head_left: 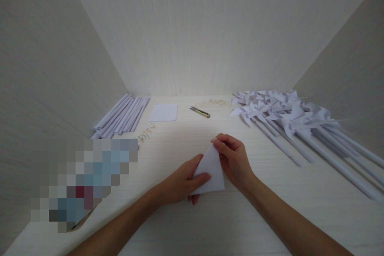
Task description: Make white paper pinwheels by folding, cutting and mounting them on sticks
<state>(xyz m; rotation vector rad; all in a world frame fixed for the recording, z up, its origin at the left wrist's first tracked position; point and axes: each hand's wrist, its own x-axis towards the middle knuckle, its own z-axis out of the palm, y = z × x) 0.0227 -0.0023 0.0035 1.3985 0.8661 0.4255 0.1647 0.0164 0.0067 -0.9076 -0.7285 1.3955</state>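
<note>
Both of my hands hold a white sheet of paper (211,168) folded into a triangle, just above the pale wooden table (270,208). My left hand (183,180) pinches its lower left side with the thumb on top. My right hand (234,158) grips the upper tip with fingertips closed on it.
A stack of white paper squares (163,112) lies at the back, with a small snipper (199,111) beside it. Rolled white paper sticks (121,116) lie back left. Finished white pinwheels on sticks (288,116) fill the right side. Small pale bits (146,132) lie near the sticks. A blurred patch covers the left.
</note>
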